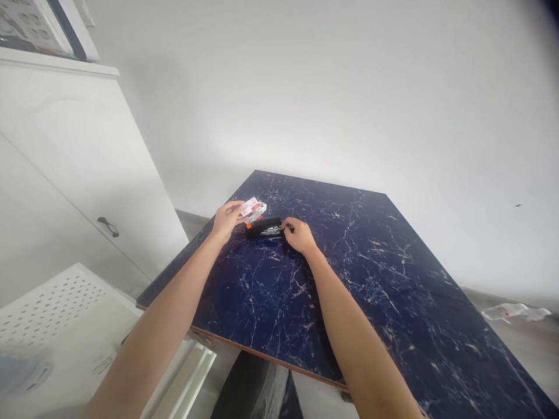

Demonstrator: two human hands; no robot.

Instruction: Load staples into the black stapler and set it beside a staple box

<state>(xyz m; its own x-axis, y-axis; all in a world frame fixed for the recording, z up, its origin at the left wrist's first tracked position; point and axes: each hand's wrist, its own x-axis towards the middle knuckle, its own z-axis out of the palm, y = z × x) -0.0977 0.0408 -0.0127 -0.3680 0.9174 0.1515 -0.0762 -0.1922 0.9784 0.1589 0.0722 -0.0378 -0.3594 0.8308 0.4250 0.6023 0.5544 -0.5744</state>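
A small white-and-red printed box (254,208) is pinched between the thumb and fingers of my left hand (226,220), over the table's left half. Just below and to the right of it lies a black stapler (263,226) with an orange patch at its left end. Its upper and lower arms are apart, with a metal strip showing between them. The fingers of my right hand (299,234) are closed on the stapler's right end; what exactly they pinch there is partly hidden.
Both hands work over a dark blue marble-patterned table (371,279) against a pale wall. At the left stand a white cabinet (65,157) and a lower white unit with a perforated panel (52,302). Clear plastic packaging (515,312) lies beyond the table's right edge.
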